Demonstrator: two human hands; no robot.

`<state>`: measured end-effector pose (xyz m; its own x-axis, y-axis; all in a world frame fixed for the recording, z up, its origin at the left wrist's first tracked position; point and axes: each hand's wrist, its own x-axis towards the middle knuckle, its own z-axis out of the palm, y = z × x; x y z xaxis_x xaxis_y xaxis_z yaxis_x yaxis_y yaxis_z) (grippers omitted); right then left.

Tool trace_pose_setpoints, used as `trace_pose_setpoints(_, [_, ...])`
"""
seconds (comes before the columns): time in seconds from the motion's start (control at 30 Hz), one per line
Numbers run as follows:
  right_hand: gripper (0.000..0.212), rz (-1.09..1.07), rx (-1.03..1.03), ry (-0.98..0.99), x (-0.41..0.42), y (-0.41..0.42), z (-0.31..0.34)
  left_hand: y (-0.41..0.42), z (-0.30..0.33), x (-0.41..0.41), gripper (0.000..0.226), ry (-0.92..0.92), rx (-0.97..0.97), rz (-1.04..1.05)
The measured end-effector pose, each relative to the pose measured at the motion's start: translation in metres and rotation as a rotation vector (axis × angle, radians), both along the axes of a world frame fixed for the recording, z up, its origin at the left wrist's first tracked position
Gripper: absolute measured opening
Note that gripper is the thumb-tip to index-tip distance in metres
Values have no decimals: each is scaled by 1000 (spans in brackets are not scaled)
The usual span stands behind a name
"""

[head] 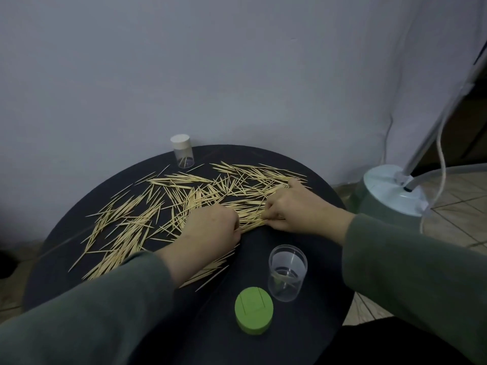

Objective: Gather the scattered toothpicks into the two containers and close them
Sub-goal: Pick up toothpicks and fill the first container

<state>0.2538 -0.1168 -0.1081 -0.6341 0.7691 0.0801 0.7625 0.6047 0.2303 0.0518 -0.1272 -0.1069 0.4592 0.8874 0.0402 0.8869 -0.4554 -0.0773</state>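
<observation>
Head view: pale toothpicks [137, 222] widely strewn

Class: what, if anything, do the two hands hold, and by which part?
A toothpick bundle: left hand pinches one end, right hand the other.

Dim, cool, even light; soft shadows, wide-angle bending at edges, detail slightly soft, perhaps from compression.

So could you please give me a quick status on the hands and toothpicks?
Left hand and right hand pinching one bundle of thin wooden toothpicks. Open clear plastic container nearly empty, green round lid off. Nothing obstructing.
</observation>
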Motion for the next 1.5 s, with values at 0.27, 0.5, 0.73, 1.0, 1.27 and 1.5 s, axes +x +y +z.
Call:
trace_pose_setpoints(0.27, [25, -26, -31, 135, 3, -4, -5, -3, 2, 0, 25, -60, 35, 13])
trace_pose_setpoints(0.5, [22, -196, -142, 512, 9, -10, -4, -1, 6, -3, 21, -190, 32, 55])
trace_pose_setpoints(0.73, [21, -307, -180, 551, 4, -15, -5, -2, 3, 0, 18, -188, -7, 101])
trace_pose_setpoints(1.0, [14, -402, -210, 817, -6, -13, -2, 2, 4, -4, 15, -397, -22, 188])
trace_pose_setpoints(1.27, [14, -417, -383, 1197, -1, -23, 14, 1, 17, -2, 8, -899, -185, 198])
trace_pose_setpoints(1.5, [15, -215, -544, 1495, -3, -50, 46, -34, 38, 11, 13, -1522, -476, 101])
